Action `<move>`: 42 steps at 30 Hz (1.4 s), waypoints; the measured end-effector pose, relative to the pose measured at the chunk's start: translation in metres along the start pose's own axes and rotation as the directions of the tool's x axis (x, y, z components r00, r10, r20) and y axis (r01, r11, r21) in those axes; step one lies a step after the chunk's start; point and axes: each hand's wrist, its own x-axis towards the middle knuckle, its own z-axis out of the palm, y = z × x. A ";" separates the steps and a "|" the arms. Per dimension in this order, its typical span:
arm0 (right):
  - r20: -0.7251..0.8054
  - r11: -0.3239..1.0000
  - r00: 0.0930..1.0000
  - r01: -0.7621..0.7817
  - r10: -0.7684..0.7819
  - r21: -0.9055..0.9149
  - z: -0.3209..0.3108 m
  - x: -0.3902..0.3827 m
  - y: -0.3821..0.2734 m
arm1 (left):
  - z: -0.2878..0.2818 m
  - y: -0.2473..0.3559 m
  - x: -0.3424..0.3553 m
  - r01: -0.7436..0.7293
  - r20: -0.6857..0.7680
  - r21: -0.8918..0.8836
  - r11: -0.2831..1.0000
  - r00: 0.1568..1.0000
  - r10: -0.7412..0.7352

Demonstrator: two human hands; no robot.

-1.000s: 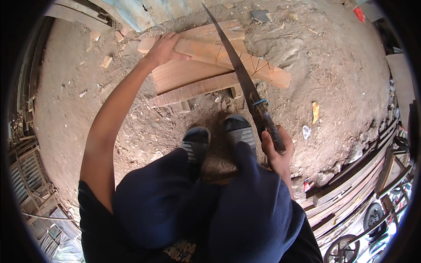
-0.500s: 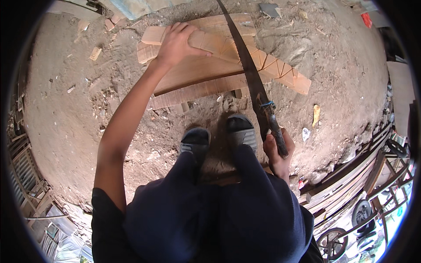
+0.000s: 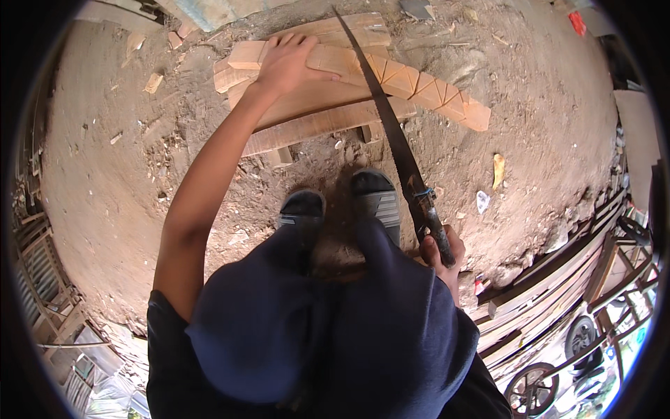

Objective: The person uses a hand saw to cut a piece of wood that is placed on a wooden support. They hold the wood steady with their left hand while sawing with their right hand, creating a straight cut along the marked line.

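Observation:
My left hand (image 3: 287, 68) presses on a light brown wooden beam (image 3: 440, 96), fingers over its far edge and thumb along its top. Slanted zigzag lines, some looking like cuts, mark the beam's right part. Beneath it stands a low bench of wooden planks (image 3: 314, 130), and the beam's right end juts past it. In my right hand (image 3: 447, 250) is the handle of a long handsaw. Its dark blade (image 3: 395, 133) crosses the beam with the tip pointing away from me. Whether the teeth bite into the wood I cannot tell.
My sandalled feet (image 3: 375, 185) stand on the dirt floor just on the near side of the bench. A yellowish scrap (image 3: 498, 171) and a crumpled clear piece (image 3: 483, 202) lie to the right. Stacked boards (image 3: 551, 293) and a wheel (image 3: 532, 390) are at lower right.
The saw has been drawn back toward me along the beam, my right hand moving nearer my body. My left hand keeps its place on the beam. The whole view has shifted slightly.

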 end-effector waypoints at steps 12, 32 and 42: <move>-0.010 0.989 1.000 -0.029 0.028 -0.144 -0.019 -0.026 0.008 | 0.000 0.014 0.010 0.011 0.082 0.024 1.000 0.997 -0.013; 0.018 0.992 1.000 -0.006 0.009 -0.130 -0.026 -0.040 0.037 | 0.008 0.025 0.007 -0.005 -0.049 -0.001 1.000 0.999 0.005; -0.081 0.983 0.990 -0.122 0.112 -0.140 -0.031 -0.032 0.064 | 0.006 0.015 0.003 -0.084 -0.096 0.026 0.996 0.992 0.086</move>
